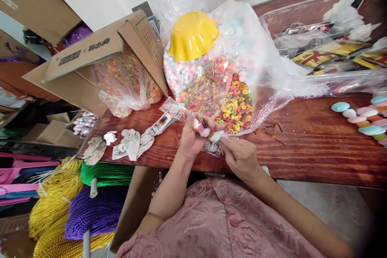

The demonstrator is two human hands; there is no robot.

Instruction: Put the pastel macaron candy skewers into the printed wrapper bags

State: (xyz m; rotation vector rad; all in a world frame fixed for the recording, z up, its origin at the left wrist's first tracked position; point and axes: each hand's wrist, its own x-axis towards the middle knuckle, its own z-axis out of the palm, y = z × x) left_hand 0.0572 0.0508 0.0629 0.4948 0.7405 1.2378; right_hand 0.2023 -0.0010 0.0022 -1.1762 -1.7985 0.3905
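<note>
A broad, dark red wooden tabletop [314,145] carries the scene, its front edge running beneath both forearms of a person in pink. A translucent plastic bag [269,64] sits directly beyond the fingers, its lower lip reaching almost to the hands and its ring-shaped pieces [238,102] just past the left fingertips. A cardboard carton [142,48] bounds the far left, a clear tray [341,76] the far right, and an upturned yellow bowl [193,34] tops the bag. To the right, a long stretch of wood gives the right hand the most sideways room, with thin brown ties [275,131] near it.

The left hand [193,139], its fingers curled and pinching, and the right hand [242,155], thumb and forefinger pressed together, meet over the table near its front edge. Flat packets [160,125] lie just left of them.

Between the two hands is a small row of coloured pieces [215,136], its long axis sloping from the left fingers down to the right fingertips. Most of it lies nearer the left hand; the right appears to pinch its lower end, though whether a stick runs through it cannot be told.
</note>
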